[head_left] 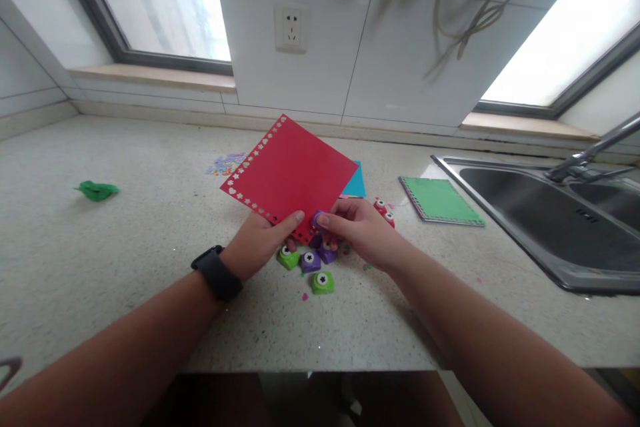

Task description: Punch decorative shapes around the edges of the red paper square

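A red sheet of paper [300,167] is held up above the counter, tilted, with small flower and heart shapes cut along its left and lower edges. My left hand [265,237] pinches it near its lower edge, thumb on top. My right hand [357,227] is closed on a purple craft punch [319,220] at the sheet's lower right edge, thumb on the punch. Below lie a green punch [289,256], a purple punch [311,261] and another green punch [323,282]. One more purple punch [327,253] sits partly hidden by my right hand.
Red punches [384,212] and a blue sheet [356,181] lie behind my right hand. A stack topped by green paper [443,199] rests beside the steel sink [520,213]. Colourful cut-outs [225,163] are piled behind the red sheet; a crumpled green piece [97,191] lies far left.
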Demonstrator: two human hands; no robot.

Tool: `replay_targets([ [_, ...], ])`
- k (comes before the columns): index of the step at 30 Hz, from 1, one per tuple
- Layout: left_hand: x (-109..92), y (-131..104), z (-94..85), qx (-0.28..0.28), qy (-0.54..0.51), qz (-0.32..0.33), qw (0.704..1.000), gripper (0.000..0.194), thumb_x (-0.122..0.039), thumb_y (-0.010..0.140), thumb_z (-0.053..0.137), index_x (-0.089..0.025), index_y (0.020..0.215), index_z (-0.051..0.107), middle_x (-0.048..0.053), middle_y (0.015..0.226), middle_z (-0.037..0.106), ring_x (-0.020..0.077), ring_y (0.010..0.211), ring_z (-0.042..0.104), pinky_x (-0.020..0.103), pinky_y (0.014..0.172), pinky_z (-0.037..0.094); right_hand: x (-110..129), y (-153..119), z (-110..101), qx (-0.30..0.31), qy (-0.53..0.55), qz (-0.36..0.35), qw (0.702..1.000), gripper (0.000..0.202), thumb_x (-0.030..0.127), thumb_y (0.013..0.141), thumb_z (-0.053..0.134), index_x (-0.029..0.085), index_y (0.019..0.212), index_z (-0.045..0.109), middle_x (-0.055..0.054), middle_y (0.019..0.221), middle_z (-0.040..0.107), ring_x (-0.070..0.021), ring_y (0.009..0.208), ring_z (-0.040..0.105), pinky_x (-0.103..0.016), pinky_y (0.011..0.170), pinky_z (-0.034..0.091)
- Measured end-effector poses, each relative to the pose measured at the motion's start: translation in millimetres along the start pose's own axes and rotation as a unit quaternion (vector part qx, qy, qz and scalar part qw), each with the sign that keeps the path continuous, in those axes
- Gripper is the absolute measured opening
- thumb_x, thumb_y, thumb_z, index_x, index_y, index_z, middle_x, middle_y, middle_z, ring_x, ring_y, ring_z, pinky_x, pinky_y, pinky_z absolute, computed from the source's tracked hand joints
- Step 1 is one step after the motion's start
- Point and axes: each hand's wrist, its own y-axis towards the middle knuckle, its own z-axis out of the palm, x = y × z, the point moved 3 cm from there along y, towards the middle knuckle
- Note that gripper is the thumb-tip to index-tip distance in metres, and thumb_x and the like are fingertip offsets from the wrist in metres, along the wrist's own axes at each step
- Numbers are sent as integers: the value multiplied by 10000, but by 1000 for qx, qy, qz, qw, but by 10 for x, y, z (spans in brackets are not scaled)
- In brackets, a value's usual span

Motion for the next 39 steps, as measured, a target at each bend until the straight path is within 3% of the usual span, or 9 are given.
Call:
replay_targets([
  [28,-89,-14,4,-4,12,14,1000,285,-404,892,639,-178,719,660,8,581,653,148,487,591,264,487,491,3,14,37,-1,25,-14,1000,364,454,745,834,170,868,643,5,675,633,-105,519,547,-233,466,451],
  [33,-87,-10,-1,0,19,20,1000,299,-412,896,629,-187,701,652,12,572,640,154,495,589,269,484,486,0,23,46,-3,21,-22,1000,344,440,762,822,164,884,657,19,623,615,-100,492,539,-222,447,446],
  [39,-62,-8,-6,-13,9,14,1000,272,-410,897,638,-182,750,653,4,599,656,148,485,593,265,477,497,-24,30,7,19,31,-26,999,319,429,798,801,167,928,677,1,706,648,-102,542,560,-231,494,458],
])
